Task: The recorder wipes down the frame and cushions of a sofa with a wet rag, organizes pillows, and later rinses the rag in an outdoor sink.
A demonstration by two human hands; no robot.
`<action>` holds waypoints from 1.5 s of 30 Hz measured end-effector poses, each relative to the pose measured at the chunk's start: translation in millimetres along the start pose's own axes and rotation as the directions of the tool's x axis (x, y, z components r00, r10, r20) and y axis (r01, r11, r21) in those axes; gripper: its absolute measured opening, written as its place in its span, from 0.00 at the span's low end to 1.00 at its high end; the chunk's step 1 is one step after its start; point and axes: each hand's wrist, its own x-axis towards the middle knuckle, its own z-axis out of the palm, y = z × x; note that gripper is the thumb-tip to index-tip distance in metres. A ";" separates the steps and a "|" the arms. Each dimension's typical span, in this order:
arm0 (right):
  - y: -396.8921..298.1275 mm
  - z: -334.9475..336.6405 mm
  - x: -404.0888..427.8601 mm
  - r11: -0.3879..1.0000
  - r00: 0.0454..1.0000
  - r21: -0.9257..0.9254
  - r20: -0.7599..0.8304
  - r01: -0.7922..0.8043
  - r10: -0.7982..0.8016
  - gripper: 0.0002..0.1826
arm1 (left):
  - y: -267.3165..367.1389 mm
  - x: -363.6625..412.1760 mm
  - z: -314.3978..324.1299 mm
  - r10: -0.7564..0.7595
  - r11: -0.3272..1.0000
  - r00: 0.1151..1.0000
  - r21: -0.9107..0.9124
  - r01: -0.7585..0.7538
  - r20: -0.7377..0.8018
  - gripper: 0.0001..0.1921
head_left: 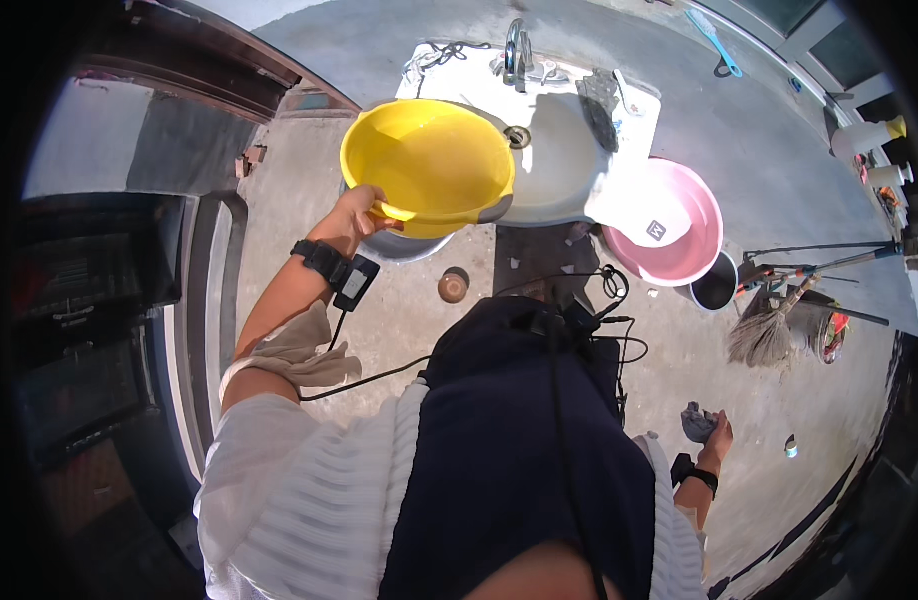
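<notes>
My left hand grips the near rim of a yellow plastic basin, which is tilted over the left part of a white sink. Some of a grey metal basin shows beneath it. Low at the right, beside my body, my right hand holds a crumpled grey cloth. A chrome faucet stands at the sink's back edge, and the drain is partly beside the yellow basin. Dark netting lies over the sink's right side, near a white-handled utensil.
Right of the sink are a pink basin, a bucket and a straw broom. A brown round object sits on the floor. A blue brush lies at the upper right. Black cables run about my waist.
</notes>
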 end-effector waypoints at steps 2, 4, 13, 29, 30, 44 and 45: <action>2.1 11.4 12.2 0.999 0.999 -0.042 0.034 0.011 -0.009 0.19 | 11.9 -8.3 13.0 -0.061 0.984 0.998 0.168 0.059 0.004 0.18; 7.5 20.7 22.1 0.996 0.996 -0.094 0.091 -0.004 0.013 0.19 | 22.1 -2.8 13.4 -0.088 0.983 0.996 0.162 0.087 0.003 0.19; 30.4 36.7 75.0 0.857 0.975 -0.515 0.195 0.010 0.106 0.19 | 63.7 -3.4 36.1 -0.055 0.958 0.991 0.274 0.088 -0.125 0.18; -35.4 118.0 183.6 0.952 0.932 -0.304 0.355 0.039 0.075 0.16 | 115.6 -11.1 95.8 0.385 0.485 0.893 0.874 0.019 -0.233 0.18; -36.3 124.3 187.4 0.948 0.922 -0.314 0.381 0.058 0.069 0.17 | 117.2 -9.7 97.2 0.386 0.488 0.890 0.872 0.026 -0.243 0.18; -36.9 159.9 235.6 0.855 0.877 -0.436 0.479 0.283 -0.046 0.19 | 113.8 -10.2 165.9 0.841 -0.018 0.534 0.991 -0.132 0.086 0.12; -35.5 161.0 238.1 0.863 0.877 -0.428 0.478 0.270 -0.037 0.19 | 114.2 -16.1 170.0 0.819 -0.028 0.566 0.991 -0.131 0.098 0.11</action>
